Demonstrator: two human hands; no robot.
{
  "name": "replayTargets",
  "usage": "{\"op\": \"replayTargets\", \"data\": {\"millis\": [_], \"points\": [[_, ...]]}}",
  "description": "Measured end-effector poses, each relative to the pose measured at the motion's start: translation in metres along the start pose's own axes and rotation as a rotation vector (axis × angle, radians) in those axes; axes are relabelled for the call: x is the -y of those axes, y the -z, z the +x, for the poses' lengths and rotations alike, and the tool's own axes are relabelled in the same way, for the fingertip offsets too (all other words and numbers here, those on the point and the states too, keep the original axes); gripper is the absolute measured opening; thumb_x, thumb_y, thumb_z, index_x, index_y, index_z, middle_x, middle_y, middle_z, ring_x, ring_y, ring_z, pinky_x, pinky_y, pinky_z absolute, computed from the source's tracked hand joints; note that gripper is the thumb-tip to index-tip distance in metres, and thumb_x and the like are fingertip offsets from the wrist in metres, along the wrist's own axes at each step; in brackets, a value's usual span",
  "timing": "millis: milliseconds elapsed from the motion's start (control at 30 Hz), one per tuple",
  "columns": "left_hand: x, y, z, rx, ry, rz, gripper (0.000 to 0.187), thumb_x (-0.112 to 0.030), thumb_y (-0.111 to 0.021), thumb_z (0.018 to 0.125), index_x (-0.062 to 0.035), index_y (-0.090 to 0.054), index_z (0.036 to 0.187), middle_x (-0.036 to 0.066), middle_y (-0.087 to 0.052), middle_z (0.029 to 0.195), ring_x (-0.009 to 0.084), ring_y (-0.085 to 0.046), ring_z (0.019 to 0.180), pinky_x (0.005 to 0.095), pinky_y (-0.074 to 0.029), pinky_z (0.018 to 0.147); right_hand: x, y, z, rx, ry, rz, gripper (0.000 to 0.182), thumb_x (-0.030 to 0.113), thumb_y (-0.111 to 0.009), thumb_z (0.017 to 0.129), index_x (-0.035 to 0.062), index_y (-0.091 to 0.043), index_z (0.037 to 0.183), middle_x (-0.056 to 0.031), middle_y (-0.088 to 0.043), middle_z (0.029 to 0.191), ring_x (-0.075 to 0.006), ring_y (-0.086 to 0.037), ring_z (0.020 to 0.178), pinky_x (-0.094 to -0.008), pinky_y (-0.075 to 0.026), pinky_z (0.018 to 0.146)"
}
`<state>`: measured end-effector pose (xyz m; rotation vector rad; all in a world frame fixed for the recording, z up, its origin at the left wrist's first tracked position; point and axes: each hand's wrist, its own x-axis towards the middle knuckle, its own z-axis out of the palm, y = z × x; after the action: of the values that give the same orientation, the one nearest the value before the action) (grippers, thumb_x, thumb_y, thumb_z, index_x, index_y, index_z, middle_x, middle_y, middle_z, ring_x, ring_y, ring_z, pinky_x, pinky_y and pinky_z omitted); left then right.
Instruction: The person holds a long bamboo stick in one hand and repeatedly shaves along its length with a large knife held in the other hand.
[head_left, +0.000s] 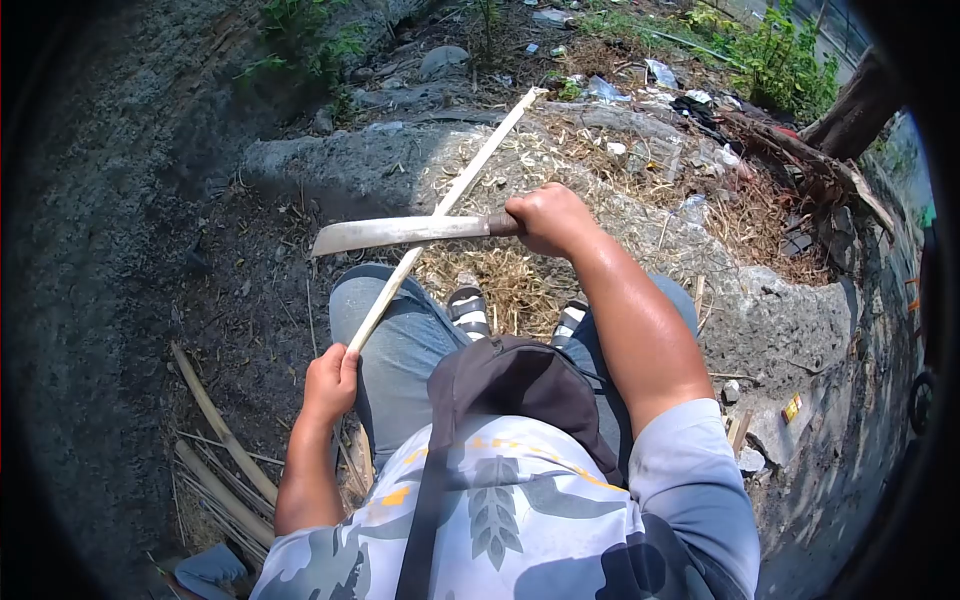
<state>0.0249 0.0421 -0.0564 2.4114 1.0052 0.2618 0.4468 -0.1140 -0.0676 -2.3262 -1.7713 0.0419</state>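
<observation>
My right hand (550,218) is closed around the dark handle of a machete (400,233), its broad blade pointing left. The blade lies across a long pale wooden strip (485,155), overlapping it near the middle. My left hand (330,382) grips the strip's near end beside my left knee. From there the strip slants up and away to the right, its far end over the stony ground. Wood shavings (510,285) lie heaped between my sandaled feet.
Several long sticks (215,410) lie on the ground at my left. A rough concrete slab (790,320) runs along the right, with a small yellow packet (792,408) nearby. Litter, dry scraps and a tree trunk (860,105) are farther off. A dark bag (520,385) rests on my lap.
</observation>
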Motion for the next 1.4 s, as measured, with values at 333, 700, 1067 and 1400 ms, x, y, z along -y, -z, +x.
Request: {"op": "replayTargets", "data": {"millis": [333, 700, 1067, 1400], "points": [[-0.002, 0.006, 0.006, 0.049, -0.012, -0.05, 0.032, -0.026, -0.061, 0.104, -0.0013, -0.059, 0.084, 0.019, -0.057, 0.064, 0.0344, -0.056, 0.054, 0.0441, -0.043, 0.054, -0.081, -0.01, -0.011, -0.067, -0.915, 0.485, 0.03, 0.022, -0.071, 0.084, 0.0113, -0.074, 0.112, -0.0165, -0.077, 0.107, -0.0334, -0.074, 0.102, -0.0448, -0.057, 0.09], [0.012, -0.003, 0.002, 0.014, -0.017, -0.057, 0.033, -0.025, -0.06, 0.105, -0.0011, -0.059, 0.082, 0.018, -0.057, 0.063, 0.0305, -0.055, 0.054, 0.0422, -0.043, 0.054, -0.05, -0.007, -0.002, -0.069, -0.523, 0.483, 0.033, 0.019, -0.069, 0.078, 0.0111, -0.073, 0.11, -0.0195, -0.075, 0.098, -0.0378, -0.072, 0.096, -0.0477, -0.056, 0.086], [0.022, -0.007, -0.003, -0.018, -0.024, -0.138, 0.031, -0.024, -0.06, 0.106, -0.0012, -0.06, 0.085, 0.012, -0.055, 0.061, 0.0219, -0.051, 0.053, 0.0382, -0.042, 0.054, -0.055, 0.015, -0.013, -0.082, -0.339, 0.239, 0.027, 0.016, -0.068, 0.076, 0.0186, -0.073, 0.103, -0.0133, -0.075, 0.095, -0.038, -0.071, 0.094, -0.0488, -0.055, 0.084], [0.026, -0.013, -0.002, -0.037, -0.022, -0.238, 0.033, -0.026, -0.057, 0.108, -0.0009, -0.062, 0.088, 0.007, -0.054, 0.062, 0.0141, -0.05, 0.057, 0.0351, -0.042, 0.055, -0.103, -0.03, -0.023, 0.122, -0.923, 0.426, 0.037, 0.025, -0.07, 0.077, 0.0047, -0.076, 0.108, -0.0199, -0.077, 0.1, -0.032, -0.075, 0.099, -0.0427, -0.056, 0.088]]}}
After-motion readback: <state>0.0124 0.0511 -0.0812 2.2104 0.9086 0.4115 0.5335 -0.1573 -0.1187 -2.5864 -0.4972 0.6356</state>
